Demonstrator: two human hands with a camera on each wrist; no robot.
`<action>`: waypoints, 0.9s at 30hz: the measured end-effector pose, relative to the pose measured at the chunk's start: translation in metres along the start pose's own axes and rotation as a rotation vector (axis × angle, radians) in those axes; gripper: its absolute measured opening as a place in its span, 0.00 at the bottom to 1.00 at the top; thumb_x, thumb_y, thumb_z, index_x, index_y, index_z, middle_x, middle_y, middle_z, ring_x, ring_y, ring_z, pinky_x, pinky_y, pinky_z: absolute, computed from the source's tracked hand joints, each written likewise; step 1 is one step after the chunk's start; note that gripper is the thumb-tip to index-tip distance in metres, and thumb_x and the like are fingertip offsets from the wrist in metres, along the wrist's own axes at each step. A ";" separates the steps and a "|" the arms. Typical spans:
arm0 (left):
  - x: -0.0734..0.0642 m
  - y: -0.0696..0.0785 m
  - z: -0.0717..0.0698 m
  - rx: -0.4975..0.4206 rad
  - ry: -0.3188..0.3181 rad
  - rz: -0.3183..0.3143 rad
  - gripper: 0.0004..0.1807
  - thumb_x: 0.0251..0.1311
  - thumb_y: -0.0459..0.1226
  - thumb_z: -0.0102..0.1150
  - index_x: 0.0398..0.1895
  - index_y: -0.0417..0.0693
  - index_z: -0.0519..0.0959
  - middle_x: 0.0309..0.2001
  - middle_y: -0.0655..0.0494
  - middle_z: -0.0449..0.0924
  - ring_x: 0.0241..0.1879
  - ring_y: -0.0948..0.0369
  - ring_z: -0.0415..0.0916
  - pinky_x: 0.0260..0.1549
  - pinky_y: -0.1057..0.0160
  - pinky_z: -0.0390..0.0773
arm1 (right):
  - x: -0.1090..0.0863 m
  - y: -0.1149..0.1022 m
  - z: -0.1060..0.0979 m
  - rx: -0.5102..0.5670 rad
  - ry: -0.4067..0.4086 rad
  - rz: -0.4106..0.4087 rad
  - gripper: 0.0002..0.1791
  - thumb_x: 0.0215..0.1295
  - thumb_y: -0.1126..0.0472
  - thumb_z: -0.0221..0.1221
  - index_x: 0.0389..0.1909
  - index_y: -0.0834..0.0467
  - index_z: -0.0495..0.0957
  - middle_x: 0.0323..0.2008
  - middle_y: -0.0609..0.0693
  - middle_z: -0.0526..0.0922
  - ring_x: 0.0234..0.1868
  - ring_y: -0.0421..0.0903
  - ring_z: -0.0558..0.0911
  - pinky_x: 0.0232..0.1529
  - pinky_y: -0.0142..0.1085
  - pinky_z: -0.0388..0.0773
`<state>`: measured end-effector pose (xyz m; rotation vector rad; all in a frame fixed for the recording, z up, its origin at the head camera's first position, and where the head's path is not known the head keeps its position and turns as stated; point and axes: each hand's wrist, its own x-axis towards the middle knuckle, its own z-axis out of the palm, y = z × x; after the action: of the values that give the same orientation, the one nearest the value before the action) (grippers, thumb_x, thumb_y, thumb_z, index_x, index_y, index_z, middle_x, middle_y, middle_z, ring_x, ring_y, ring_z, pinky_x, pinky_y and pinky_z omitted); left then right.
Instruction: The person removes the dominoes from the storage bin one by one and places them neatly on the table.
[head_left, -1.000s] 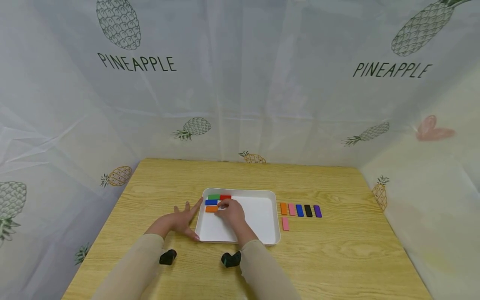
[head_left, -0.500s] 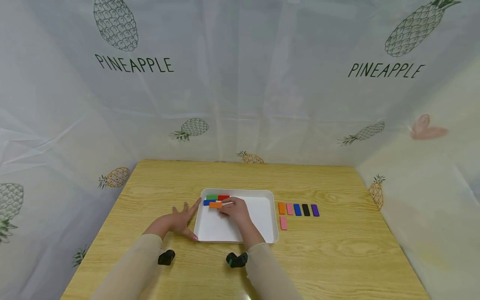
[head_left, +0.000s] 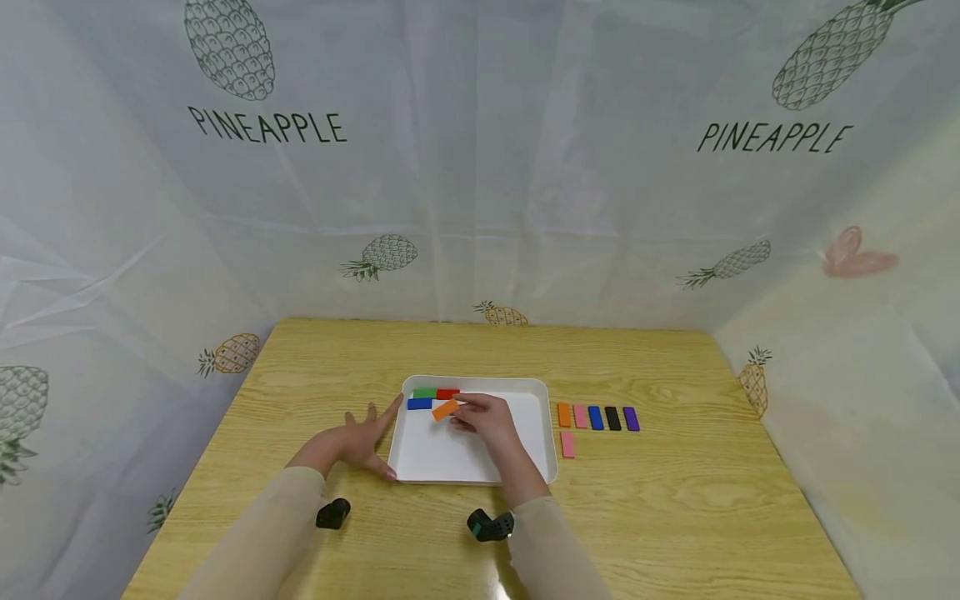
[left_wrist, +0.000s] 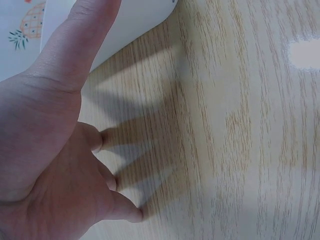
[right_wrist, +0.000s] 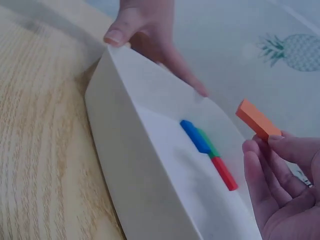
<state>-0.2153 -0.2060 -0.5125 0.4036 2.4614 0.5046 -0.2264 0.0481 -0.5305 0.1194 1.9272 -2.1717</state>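
Note:
My right hand (head_left: 486,417) pinches an orange block (head_left: 446,410) between thumb and fingers, raised over the white tray (head_left: 480,482). The right wrist view shows that orange block (right_wrist: 258,120) held at one end, tilted. In the tray's far left corner lie a green block (head_left: 424,393) and a red block (head_left: 447,394) end to end, with a blue block (head_left: 420,404) alongside the green one. My left hand (head_left: 362,442) is spread at the tray's left side, thumb and index finger touching its rim. In the left wrist view its other fingertips rest on the wooden table (left_wrist: 225,125).
Right of the tray stands a row with an orange block (head_left: 564,415), a pink block (head_left: 581,417), a blue block (head_left: 596,418), a black block (head_left: 612,418) and a purple block (head_left: 632,419). Another pink block (head_left: 567,445) lies below. A pineapple-print curtain (head_left: 480,208) surrounds the table.
The orange block, in the tray below the blue one a second ago, has been lifted and turned aslant. My right hand has moved right with it. The left hand stays at the rim.

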 end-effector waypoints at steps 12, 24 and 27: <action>-0.002 0.002 0.000 -0.025 0.006 -0.004 0.75 0.39 0.58 0.76 0.77 0.53 0.28 0.70 0.18 0.32 0.60 0.14 0.29 0.52 0.19 0.40 | -0.014 -0.005 -0.027 0.125 0.040 0.009 0.19 0.67 0.75 0.55 0.59 0.72 0.74 0.41 0.60 0.79 0.34 0.48 0.85 0.40 0.40 0.83; 0.001 -0.003 0.003 -0.023 0.013 0.002 0.76 0.37 0.60 0.76 0.77 0.54 0.27 0.70 0.18 0.32 0.60 0.14 0.29 0.51 0.18 0.41 | -0.027 -0.010 -0.046 0.168 0.110 -0.005 0.18 0.70 0.76 0.49 0.57 0.67 0.77 0.40 0.59 0.74 0.33 0.46 0.79 0.40 0.43 0.82; 0.001 -0.004 0.003 -0.019 0.014 0.005 0.76 0.37 0.60 0.76 0.77 0.54 0.27 0.70 0.18 0.32 0.60 0.14 0.29 0.52 0.18 0.41 | -0.031 -0.012 -0.052 0.175 0.121 -0.027 0.18 0.70 0.76 0.48 0.57 0.69 0.76 0.40 0.58 0.74 0.33 0.45 0.77 0.40 0.43 0.82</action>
<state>-0.2151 -0.2078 -0.5168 0.3994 2.4675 0.5340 -0.2042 0.1045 -0.5194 0.2621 1.8045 -2.3996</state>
